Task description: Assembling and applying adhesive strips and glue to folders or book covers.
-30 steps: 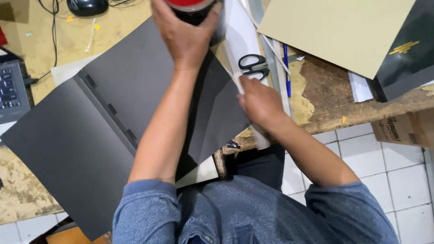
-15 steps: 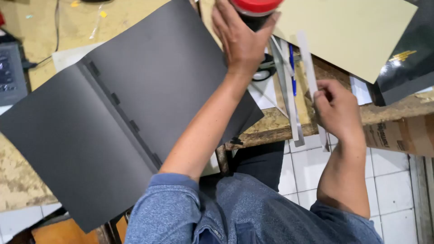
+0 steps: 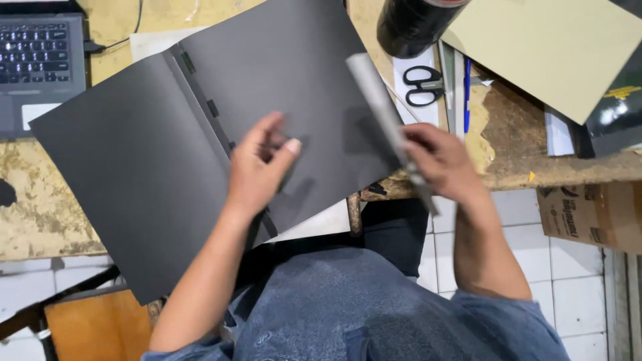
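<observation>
Worn table point(image 3: 40, 200), mottled yellow top, near edge chipped at right. Big dark grey folder point(image 3: 154, 167) lies open on it, spine running far-left to near-right, near corner overhanging the table edge above the lap. Tan card sheet point(image 3: 555, 53) far right, over a dark glossy booklet. Laptop point(image 3: 40, 60) far left. Black tape roll point(image 3: 411, 27) at far edge, right of the folder. Cardboard box point(image 3: 592, 214) on the tiled floor, right. Scissors point(image 3: 421, 85) and a blue pen point(image 3: 467, 93) just right of the folder's right leaf.

Left hand point(image 3: 257, 170) hovers over the folder near the spine, fingers loosely curled, holding nothing; contact with the sheet cannot be told. Right hand point(image 3: 438, 160) is closed around a grey strip point(image 3: 384, 113), blurred, slanting up over the folder's right edge.

Step looks like bringing the strip to the folder. Next move likely calls for lining it along an edge or the spine, left hand pinning the sheet flat.
</observation>
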